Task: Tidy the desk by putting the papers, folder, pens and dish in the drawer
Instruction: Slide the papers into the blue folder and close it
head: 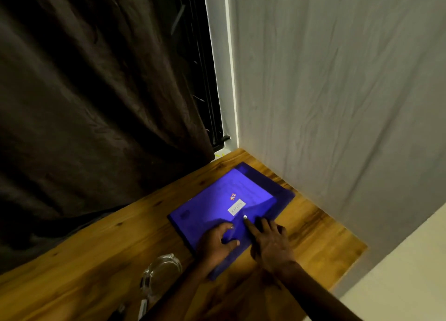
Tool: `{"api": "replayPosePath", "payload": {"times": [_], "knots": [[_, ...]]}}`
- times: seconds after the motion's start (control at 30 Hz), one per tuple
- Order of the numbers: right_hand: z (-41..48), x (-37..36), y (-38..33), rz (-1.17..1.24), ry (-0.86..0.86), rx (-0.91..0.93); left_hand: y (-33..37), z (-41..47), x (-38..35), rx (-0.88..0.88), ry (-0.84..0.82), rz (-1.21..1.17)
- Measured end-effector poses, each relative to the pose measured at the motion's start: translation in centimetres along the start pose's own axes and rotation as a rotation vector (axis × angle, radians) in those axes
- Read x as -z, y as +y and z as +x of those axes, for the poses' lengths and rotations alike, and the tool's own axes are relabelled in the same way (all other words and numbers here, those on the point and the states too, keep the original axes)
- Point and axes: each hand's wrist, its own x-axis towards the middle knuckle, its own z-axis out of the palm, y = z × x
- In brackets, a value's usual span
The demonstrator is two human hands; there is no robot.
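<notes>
The folder (212, 207), blue and flat, lies on the wooden desk (96, 248), and both hands rest on its near end.

The left hand (216, 244) reaches in from below the folder, wrist low and knuckles raised. Its thumb and curled fingers pinch a raised fold of the folder's flap between them. The right hand (271, 244) comes in on a long forearm from the folder's near right side. It lies palm down and relaxed on the flap, gripping nothing, with its index finger (249, 225) stretched straight. The fingertip sits just beside a small white stud (245, 217) on the flap; whether they touch cannot be told. The other right fingers spread across the folder's right part in shadow, and their tips are hard to separate from the dark cover.

Just past the stud a pale label (237, 207) carries print too blurred to read. A paler rectangle shows through the cover, and whether it is paper cannot be told.

Near the folder's lower left corner stands a clear glass dish (161, 271), its outline faint against the wood. Beyond the dish, away from the folder, the pens (142, 306) are cut off by the bottom edge and blurred.

A dark curtain (96, 103) hangs behind the folder's left side, and a white cloth (337, 103) behind its right.
</notes>
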Motion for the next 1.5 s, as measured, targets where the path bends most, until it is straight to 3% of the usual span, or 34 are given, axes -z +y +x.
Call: {"api": "replayPosePath", "payload": {"times": [0.3,0.47,0.63,0.87,1.5], "knots": [[0.9,0.0,-0.9,-0.093,-0.066,-0.052,-0.2,-1.0,-0.6,-0.087,0.056,0.151],[1.3,-0.2,-1.1,-0.142,-0.071,-0.069,-1.0,-0.6,-0.3,-0.112,0.01,0.058],[1.4,0.1,-1.7,-0.142,-0.162,-0.112,-0.9,-0.3,-0.3,-0.186,0.0,0.197],[2.1,0.1,-1.9,-0.134,-0.122,-0.089,-0.6,-0.2,-0.3,-0.199,-0.004,0.276],[3.5,-0.5,-2.0,-0.176,-0.216,-0.076,-0.4,-0.3,0.0,-0.186,-0.05,0.324]]}}
